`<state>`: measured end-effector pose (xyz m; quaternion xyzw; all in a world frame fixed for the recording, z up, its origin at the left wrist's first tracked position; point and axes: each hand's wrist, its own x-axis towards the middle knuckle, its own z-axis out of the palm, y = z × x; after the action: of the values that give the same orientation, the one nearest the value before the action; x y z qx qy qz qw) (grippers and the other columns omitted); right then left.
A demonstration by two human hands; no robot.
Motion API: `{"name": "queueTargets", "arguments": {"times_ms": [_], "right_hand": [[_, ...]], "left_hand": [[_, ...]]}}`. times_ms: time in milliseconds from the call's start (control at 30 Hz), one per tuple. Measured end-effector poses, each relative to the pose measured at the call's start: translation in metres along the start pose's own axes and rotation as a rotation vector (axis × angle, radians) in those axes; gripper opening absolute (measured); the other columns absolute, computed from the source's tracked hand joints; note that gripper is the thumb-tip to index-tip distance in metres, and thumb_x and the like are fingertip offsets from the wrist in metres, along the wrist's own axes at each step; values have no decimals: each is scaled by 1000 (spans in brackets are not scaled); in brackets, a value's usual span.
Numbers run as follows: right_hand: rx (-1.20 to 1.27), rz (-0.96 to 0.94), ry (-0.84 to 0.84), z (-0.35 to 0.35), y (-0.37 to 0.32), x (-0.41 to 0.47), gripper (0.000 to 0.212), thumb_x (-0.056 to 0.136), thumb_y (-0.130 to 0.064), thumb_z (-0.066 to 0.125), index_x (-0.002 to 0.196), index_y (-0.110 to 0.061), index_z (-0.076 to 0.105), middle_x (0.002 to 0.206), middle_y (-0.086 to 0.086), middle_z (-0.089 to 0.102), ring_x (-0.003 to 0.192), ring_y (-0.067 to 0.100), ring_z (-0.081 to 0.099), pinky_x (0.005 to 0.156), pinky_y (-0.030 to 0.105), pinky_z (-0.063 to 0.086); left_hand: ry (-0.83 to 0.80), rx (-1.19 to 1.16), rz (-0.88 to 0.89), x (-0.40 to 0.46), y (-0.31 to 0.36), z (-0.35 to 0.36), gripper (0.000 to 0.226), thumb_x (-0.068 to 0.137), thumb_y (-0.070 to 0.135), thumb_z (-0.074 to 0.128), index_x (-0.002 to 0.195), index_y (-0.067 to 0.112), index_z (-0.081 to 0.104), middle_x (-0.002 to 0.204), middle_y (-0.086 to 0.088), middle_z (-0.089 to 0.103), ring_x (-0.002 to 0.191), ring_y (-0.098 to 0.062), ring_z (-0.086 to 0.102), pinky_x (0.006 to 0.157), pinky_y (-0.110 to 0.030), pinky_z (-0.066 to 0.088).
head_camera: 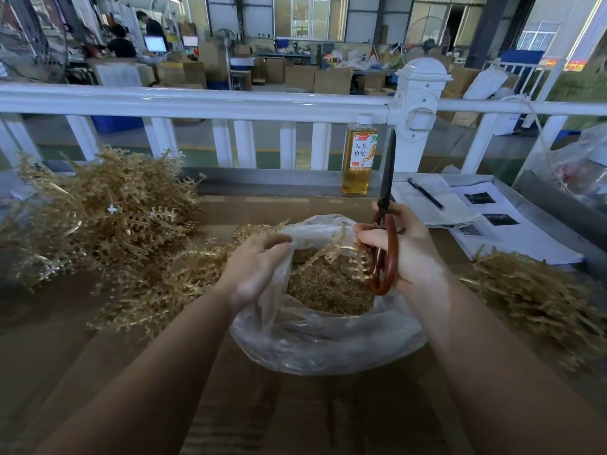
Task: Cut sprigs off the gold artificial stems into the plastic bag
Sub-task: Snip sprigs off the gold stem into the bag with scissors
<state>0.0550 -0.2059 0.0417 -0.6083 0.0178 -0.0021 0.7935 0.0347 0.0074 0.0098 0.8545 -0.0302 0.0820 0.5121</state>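
A brown counter (312,421) fills the lower view, backed by a white railing (197,101) with a workshop of cardboard boxes beyond it. On the counter's left lies the largest heap of gold artificial stems (108,211), a tangled mound reaching toward the centre. A smaller pile of gold stems (532,290) lies at the right edge, just beside the right forearm.

In the middle of the counter sits the plastic bag (328,336), clear and crumpled, its mouth open upward. Its bottom is covered with cut gold sprigs (328,287), small and crumbly. A single gold stem (325,252) droops across the bag's mouth between the two hands.

White papers (512,238) with dark printed pictures lie on the right of the counter, with a black pen (426,194) resting on the farther sheet. A bottle (359,159) of amber drink with a white cap stands upright at the back, against the railing.

The left hand (256,267) grips the bag's left rim, fingers curled over the plastic and pinching it. The right hand (404,247) holds scissors (386,224) with reddish-brown handles; its fingers wrap round the handle loops while the fingertips also seem to touch the stem's end, though that contact is hard to tell. The dark blades point straight up, pressed together, in front of the bottle.
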Motion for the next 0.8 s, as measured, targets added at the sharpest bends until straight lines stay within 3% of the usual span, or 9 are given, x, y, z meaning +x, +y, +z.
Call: {"name": "queueTargets", "arguments": {"times_ms": [100,233,333,433,500,567,667,733,800], "right_hand": [[21,-22,-80,-2,-2,2,47,75,14,68,110,-16,57,81,13,74,71,25,72,60,32,56],[7,-57,-104,-1,-4,3,47,75,17,66,109,-14,56,76,11,73,68,22,71,59,30,57],[-107,-62,-76,-1,-1,2,49,75,16,68,109,-17,57,76,8,74,67,21,71,57,29,57],[-224,-94,-45,1,6,2,48,75,13,70,104,-24,58,72,0,74,66,13,71,53,20,53],[-250,-105,-39,3,11,4,48,76,13,70,100,-27,57,71,-1,73,66,11,71,54,18,53],[-236,-96,-37,6,14,5,50,76,15,68,98,-28,57,72,2,73,65,13,71,54,20,53],[-256,-108,-21,8,19,7,50,77,14,69,98,-28,56,73,2,73,65,12,71,55,19,54],[-258,-115,-8,10,22,7,49,78,13,69,100,-29,56,73,1,73,63,11,70,53,17,52],[-264,-109,9,11,24,6,47,78,12,68,101,-28,56,72,1,73,61,9,70,51,16,51]], "left_hand": [[-170,-348,-188,6,18,14,38,88,41,60,111,13,64,111,-11,66,102,-16,58,99,-39,46],[-347,-754,-493,11,35,20,54,55,42,76,99,13,67,85,-5,66,66,-15,65,64,-28,57],[-392,-833,-574,12,35,25,37,49,35,82,76,17,66,62,3,56,45,-7,48,53,-23,51],[-405,-730,-588,9,36,35,21,54,26,80,70,18,69,51,9,43,42,-4,34,47,-17,40],[-427,-673,-551,5,37,41,10,60,16,79,56,17,70,49,9,54,40,-4,42,40,-16,37],[-427,-697,-512,3,33,46,25,70,2,74,48,14,69,56,2,65,40,-6,56,38,-14,40],[-288,-574,-467,-1,31,52,12,69,4,77,70,12,68,55,4,65,40,-4,57,38,-14,39],[-162,-497,-459,-2,28,55,22,72,11,77,90,11,63,53,9,63,41,-1,56,39,-13,38],[-136,-498,-449,-3,26,59,33,77,17,74,106,10,60,76,2,70,67,-10,67,54,-21,49]]}}
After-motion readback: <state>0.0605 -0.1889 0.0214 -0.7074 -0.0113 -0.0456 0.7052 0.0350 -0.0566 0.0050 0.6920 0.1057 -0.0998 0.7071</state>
